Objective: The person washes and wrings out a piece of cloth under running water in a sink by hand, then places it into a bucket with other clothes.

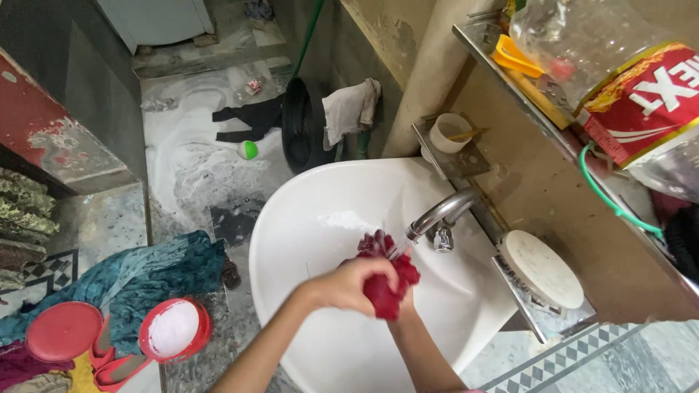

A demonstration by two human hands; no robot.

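A wet dark red cloth (381,291) is bunched up over the white basin (313,225), right below the spout of the metal tap (442,212), where water runs. My left hand (349,284) wraps around the cloth from the left. My right hand (403,297) grips it from beneath and is mostly hidden behind the cloth, with only the wrist and forearm showing.
A round white lid or dish (541,268) rests on a metal shelf right of the tap. A white cup (449,132) stands behind the basin. On the floor lie a teal cloth (145,276), a red tub of white powder (175,330), a red lid (64,331) and soapy foam (182,145).
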